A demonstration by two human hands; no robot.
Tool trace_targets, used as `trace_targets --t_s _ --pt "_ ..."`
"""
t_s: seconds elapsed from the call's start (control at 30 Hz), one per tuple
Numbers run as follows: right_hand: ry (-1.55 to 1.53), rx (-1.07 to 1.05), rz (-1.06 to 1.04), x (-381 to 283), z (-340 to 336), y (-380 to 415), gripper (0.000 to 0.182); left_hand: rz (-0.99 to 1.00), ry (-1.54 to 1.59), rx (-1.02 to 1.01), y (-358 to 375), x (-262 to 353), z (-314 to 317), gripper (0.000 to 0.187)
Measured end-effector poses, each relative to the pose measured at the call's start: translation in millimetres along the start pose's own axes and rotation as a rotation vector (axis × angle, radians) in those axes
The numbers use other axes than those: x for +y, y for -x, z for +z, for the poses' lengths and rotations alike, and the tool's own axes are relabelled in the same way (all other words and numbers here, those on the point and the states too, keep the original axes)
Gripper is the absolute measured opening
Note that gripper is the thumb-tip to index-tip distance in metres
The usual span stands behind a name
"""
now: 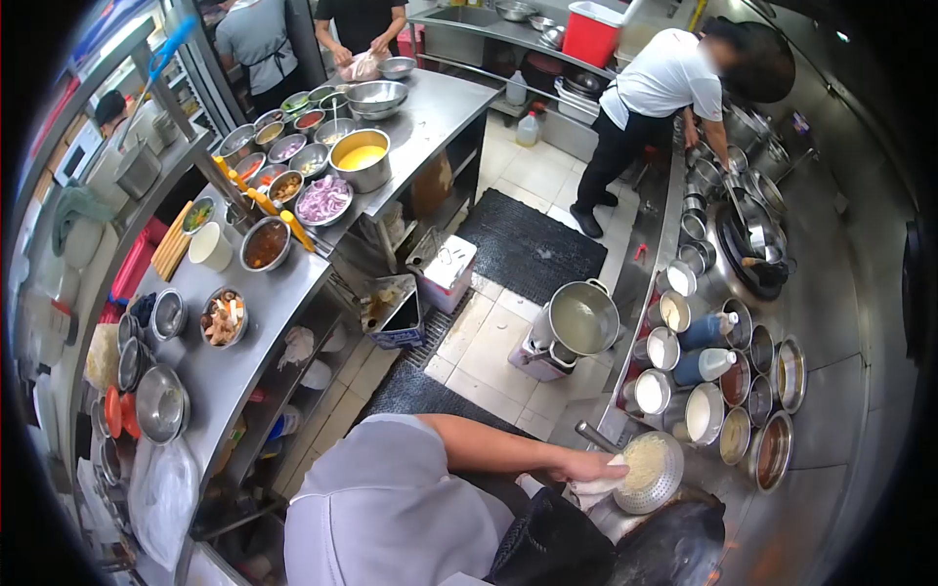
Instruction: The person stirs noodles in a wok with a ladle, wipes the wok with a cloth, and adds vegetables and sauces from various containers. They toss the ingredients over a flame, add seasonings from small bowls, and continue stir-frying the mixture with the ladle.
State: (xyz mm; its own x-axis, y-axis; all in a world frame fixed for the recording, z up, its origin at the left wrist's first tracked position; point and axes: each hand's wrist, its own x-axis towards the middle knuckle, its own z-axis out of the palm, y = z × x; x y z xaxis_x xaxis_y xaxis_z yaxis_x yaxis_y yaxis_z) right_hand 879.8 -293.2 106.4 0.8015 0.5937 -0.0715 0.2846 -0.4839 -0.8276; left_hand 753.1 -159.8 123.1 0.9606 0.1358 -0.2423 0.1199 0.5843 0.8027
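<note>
Perforated steel is forming the round bowl of a skimmer (668, 490), which is cradling a heap of pale, fine food (643, 461) just beside the person's left hand (586, 466). That hand is closing around a bunched pale cloth (592, 490), its fingertips reaching the near rim; whether they are gripping the metal through the cloth, I cannot tell. The right hand is not showing. A thick grey handle (597, 437) is slanting away toward the floor side, free of the fingers, while a dark, pan-like shape (674, 549) is lying just below the bowl. Metal containers (677, 422) are standing close by on the steel counter (723, 488).

The skimmer is looking stiff and moderately light, though its load is probably making the bowl end heavier. The food is seeming loose and soft, likely to be sliding off if the bowl tilts. The handle is offering the surest hold, kept level; the rim, possibly hot or slippery, is calling for cloth.
</note>
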Motion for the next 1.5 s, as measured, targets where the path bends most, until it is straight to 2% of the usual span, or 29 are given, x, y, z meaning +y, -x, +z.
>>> trace_targets --t_s 0.17,0.3,0.5,0.53,0.77,0.93,1.0,1.3,1.43,1.5 --pt "-0.009 -0.08 -0.036 -11 12 -3 0.067 0.004 0.107 0.014 12 7 -9 0.057" --pt "-0.011 -0.121 -0.044 -16 19 -3 0.067 0.033 0.128 -0.039 0 -11 -11 0.058" --pt "-0.022 -0.157 -0.052 -24 28 -6 0.068 -0.027 -0.05 -0.004 20 7 -4 0.07" --pt "-0.023 -0.163 -0.052 -24 30 -6 0.068 -0.021 -0.003 -0.029 18 2 -5 0.073" --pt "-0.033 -0.192 -0.059 -32 44 -8 0.068 -0.064 -0.057 -0.061 5 -7 -6 0.075" --pt "-0.027 -0.203 -0.061 -34 49 -7 0.069 -0.056 0.026 -0.136 10 -12 -3 0.071" --pt "-0.027 -0.21 -0.061 -34 52 -7 0.069 0.024 -0.02 -0.123 13 -17 -7 0.066" --pt "-0.019 -0.247 -0.069 -39 66 -7 0.07 -0.027 0.111 -0.087 40 -5 -16 0.052" --pt "-0.025 -0.254 -0.08 -42 69 -7 0.07 -0.021 0.065 -0.102 39 -18 -29 0.061" --pt "-0.03 -0.255 -0.08 -42 69 -6 0.07 0.0 0.073 -0.054 57 -8 -31 0.045"
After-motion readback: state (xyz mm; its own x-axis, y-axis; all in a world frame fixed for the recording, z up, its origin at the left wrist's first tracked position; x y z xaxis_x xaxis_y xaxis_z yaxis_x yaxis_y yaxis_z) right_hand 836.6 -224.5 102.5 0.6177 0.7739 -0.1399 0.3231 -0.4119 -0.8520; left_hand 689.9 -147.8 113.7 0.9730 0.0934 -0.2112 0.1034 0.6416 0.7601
